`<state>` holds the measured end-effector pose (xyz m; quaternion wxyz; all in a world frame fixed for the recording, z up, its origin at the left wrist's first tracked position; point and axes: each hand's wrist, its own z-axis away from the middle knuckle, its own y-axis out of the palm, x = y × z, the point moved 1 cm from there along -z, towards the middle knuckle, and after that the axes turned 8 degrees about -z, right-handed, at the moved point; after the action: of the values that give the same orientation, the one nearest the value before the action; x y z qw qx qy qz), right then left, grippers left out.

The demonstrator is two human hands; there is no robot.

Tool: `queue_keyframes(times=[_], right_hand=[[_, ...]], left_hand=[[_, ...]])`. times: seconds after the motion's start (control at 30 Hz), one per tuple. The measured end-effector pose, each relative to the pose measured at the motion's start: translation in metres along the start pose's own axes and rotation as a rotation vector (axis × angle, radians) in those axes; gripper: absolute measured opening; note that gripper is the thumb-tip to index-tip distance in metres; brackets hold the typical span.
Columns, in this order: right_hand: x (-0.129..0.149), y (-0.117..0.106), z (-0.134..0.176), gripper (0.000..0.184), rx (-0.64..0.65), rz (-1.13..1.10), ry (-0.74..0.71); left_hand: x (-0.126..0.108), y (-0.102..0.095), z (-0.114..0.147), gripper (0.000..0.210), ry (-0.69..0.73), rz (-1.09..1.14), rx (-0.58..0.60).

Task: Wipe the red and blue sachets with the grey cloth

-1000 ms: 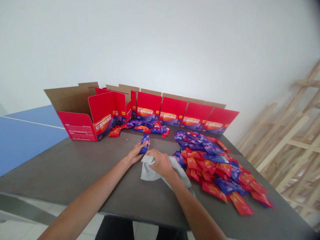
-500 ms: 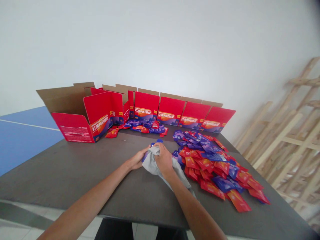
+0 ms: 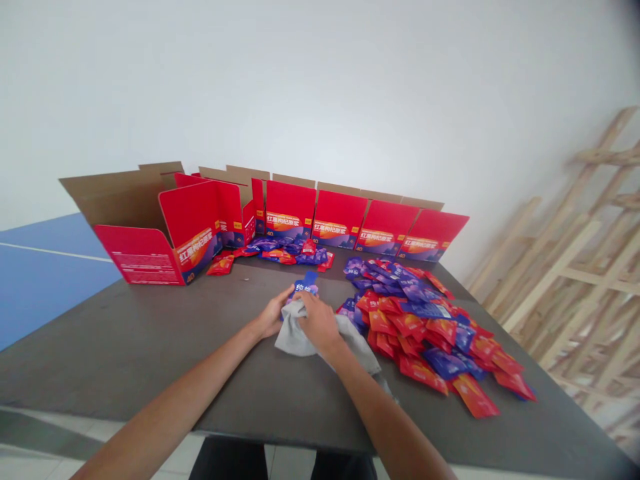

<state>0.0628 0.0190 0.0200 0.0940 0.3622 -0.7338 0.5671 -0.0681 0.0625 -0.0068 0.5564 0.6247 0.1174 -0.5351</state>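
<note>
Above the middle of the grey table, my left hand grips a blue-purple sachet by its left side. My right hand is closed on a grey cloth, pressed against the lower part of that sachet. The cloth hides much of the sachet and trails under my right forearm. Just right of my right hand lies a big heap of sachets, purple ones toward the back and red ones toward the front. A smaller mixed pile of sachets lies farther back.
Open red cartons stand in a row along the table's back. A larger-looking open carton stands at the left end. Beyond it is a blue table with a white line. Wooden frames lean at the right by the wall.
My right hand and the cloth have slid slightly down and left along the sachet, uncovering more of its printed upper part. The view has shifted slightly.
</note>
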Motion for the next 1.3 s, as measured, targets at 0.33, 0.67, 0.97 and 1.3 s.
queue_keyframes(times=[0.33, 0.67, 0.97, 1.3], right_hand=[[0.001, -0.003, -0.001, 0.035, 0.024, 0.007, -0.004], [0.007, 0.007, 0.002, 0.026, 0.282, 0.129, -0.164], [0.018, 0.010, 0.010, 0.028, 0.435, 0.188, -0.299], [0.009, 0.018, 0.007, 0.040, 0.438, 0.196, -0.316]], left_hand=[[-0.001, 0.004, 0.003, 0.047, -0.013, -0.047, -0.004], [-0.008, -0.015, -0.016, 0.027, 0.339, -0.575, -0.531], [-0.018, -0.006, -0.102, 0.014, 0.256, -0.816, -0.552], [0.010, 0.053, -0.163, 0.017, 0.163, -1.049, -0.097]])
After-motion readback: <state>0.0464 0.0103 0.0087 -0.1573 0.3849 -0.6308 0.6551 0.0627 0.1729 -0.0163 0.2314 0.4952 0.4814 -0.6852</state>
